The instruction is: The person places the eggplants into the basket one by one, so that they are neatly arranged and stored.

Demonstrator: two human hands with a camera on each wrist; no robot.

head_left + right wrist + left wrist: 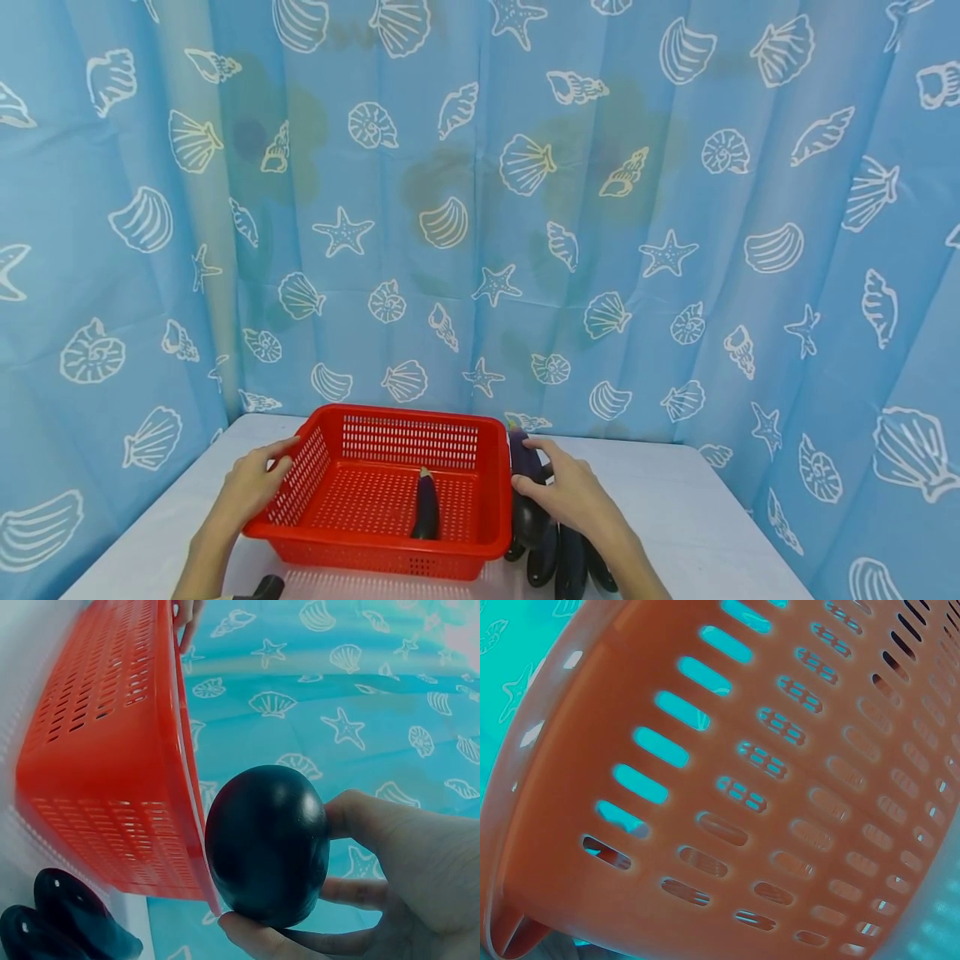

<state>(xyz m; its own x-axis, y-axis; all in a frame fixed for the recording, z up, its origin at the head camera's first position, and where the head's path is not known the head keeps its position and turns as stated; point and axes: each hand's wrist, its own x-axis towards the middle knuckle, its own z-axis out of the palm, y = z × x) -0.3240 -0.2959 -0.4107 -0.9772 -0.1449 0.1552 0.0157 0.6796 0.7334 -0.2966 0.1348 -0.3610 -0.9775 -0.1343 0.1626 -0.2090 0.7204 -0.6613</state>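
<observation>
A red plastic basket (405,550) with slotted walls stands at the table's middle. My left hand (251,483) grips its left rim, thumb and fingers at the edge. The basket's wall (727,787) fills the left wrist view, which hides that hand. My right hand (570,492) holds a large dark purple eggplant (528,521) upright just outside the right rim. In the right wrist view, thumb and fingers curl round this eggplant (266,844), its rounded end toward the camera. A slimmer eggplant (426,508) lies inside the basket, green stem toward the far wall.
Several more eggplants (572,562) lie on the white table (705,533) right of the basket, under my right forearm. A dark rounded end (268,587) shows at the bottom edge by my left forearm. A blue shell-patterned curtain (480,250) hangs behind the table and along both sides.
</observation>
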